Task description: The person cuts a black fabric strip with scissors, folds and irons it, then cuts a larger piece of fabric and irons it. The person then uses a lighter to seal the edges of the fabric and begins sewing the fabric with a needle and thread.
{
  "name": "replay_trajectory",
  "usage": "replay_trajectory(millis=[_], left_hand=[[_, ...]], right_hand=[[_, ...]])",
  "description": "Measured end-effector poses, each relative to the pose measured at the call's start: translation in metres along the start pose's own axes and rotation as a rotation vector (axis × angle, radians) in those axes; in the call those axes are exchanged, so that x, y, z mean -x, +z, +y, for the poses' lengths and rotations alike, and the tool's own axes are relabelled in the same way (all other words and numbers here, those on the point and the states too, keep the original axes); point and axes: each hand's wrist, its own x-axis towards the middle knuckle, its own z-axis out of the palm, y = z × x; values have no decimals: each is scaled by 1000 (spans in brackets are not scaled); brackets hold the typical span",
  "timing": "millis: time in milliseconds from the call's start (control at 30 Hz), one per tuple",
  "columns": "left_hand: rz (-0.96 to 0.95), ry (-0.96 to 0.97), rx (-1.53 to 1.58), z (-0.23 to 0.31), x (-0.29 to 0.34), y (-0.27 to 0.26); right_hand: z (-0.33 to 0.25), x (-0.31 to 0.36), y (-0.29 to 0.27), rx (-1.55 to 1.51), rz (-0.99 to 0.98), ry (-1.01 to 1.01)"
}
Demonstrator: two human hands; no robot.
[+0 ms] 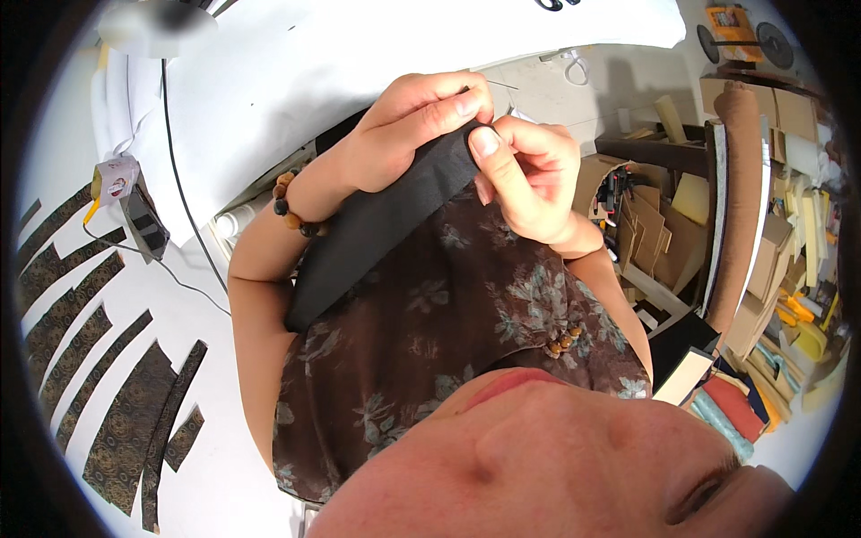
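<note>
A piece of black fabric (381, 235) hangs in front of my patterned brown top, tapering down toward my left elbow. My left hand (417, 125) is closed on its upper edge, thumb laid along the cloth and fingers curled behind it. Close beside it on the right, my right hand (529, 175) pinches the upper corner of the same fabric between thumb and bent forefinger. Both hands are raised near the edge of the white table (269, 81). Whether anything small sits between the fingertips is hidden. A beaded bracelet (285, 206) circles my left wrist.
Dark patterned fabric pieces (134, 421) lie spread on a white surface at left. A thin black cable (175, 170) hangs near a small box (117, 184). On the right stand a brown roll (743, 206), cardboard pieces (646, 224) and stacked scraps.
</note>
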Motion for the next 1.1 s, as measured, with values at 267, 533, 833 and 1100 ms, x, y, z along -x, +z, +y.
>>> replay_trajectory(millis=[267, 533, 833, 1100], left_hand=[[-9, 0, -23, 2, 1, 3], [-50, 24, 71, -5, 2, 4], [-46, 90, -54, -5, 0, 1], [-29, 101, -49, -11, -4, 4]], right_hand=[[13, 4, -2, 13, -30, -152], [19, 3, -4, -28, -63, -254], [17, 3, -9, 3, -67, -176], [13, 10, -16, -97, -23, -80]])
